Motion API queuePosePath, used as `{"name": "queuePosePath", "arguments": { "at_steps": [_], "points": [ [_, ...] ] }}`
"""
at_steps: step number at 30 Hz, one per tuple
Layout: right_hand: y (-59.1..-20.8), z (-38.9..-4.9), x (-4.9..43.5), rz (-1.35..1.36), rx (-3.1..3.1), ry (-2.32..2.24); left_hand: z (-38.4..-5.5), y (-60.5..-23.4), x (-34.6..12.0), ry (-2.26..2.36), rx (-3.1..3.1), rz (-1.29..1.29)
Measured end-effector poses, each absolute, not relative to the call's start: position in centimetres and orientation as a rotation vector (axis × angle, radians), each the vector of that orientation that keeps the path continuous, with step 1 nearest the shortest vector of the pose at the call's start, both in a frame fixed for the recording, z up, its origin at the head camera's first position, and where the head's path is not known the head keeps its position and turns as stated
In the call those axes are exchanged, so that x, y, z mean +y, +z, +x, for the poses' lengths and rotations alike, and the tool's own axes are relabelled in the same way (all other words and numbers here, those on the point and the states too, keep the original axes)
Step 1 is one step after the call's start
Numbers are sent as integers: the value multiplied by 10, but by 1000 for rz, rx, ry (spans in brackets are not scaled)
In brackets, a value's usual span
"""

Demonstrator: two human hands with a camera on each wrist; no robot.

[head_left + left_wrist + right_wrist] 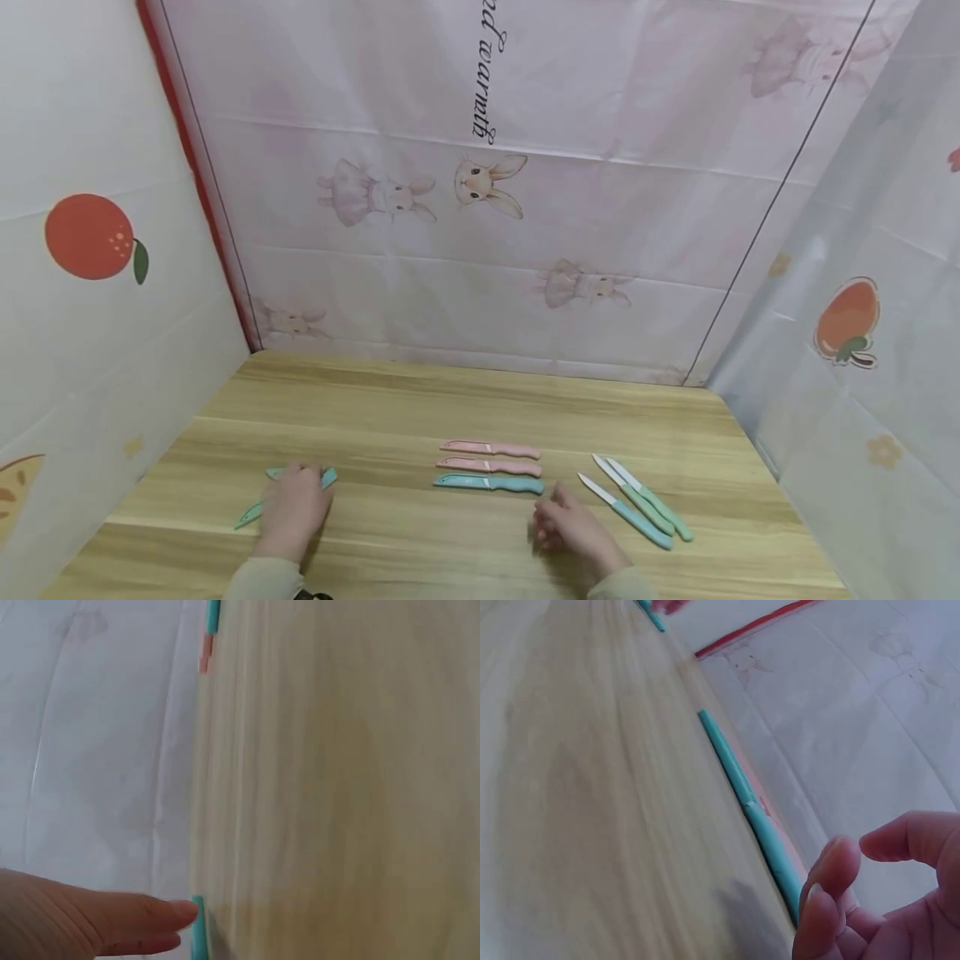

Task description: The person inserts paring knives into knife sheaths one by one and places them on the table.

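On the left of the table my left hand [296,504] is over several small knife sheaths. A blue sheath [329,477] shows past its fingers and a green sheath [250,516] lies by the wrist; another green one is partly hidden behind the hand. In the left wrist view, nearly straight fingers [161,913] touch the edge of the blue sheath [199,930]. My right hand [573,525] hovers empty beside the handle of a sheathed blue knife [487,483], its fingers loosely bent and the thumb apart from them in the right wrist view.
Two sheathed pink knives [491,467] lie parallel just behind the blue one. To the right, an unsheathed blue knife [626,512] and two unsheathed green knives [652,500] lie close together, blades pointing away. Printed curtains [450,292] enclose the wooden table [390,542] at the back and sides.
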State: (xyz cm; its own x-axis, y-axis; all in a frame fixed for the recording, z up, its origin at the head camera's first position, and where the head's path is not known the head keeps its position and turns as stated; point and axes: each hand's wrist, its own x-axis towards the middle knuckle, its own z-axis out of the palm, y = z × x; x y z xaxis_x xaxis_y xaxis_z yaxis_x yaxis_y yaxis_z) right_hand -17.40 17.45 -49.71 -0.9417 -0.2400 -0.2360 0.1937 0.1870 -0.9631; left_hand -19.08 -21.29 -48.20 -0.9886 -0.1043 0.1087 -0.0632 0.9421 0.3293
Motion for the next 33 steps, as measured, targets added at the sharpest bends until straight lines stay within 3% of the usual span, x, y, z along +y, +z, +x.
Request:
{"name": "queuePosePath", "arguments": {
  "at_steps": [11,16,22,33],
  "points": [
    [-474,-174,212,5,2469,-1653,-193,-479,-227,-472,-2976,186],
    [-463,-178,240,74,2889,-1278,-194,-481,-227,-497,-2991,184],
    [-466,-178,261,72,2972,-1008,-193,-481,-225,-518,-3014,135],
    [-479,-173,271,34,3088,-582,-188,-464,-190,-1260,-2751,59]
  ]
}}
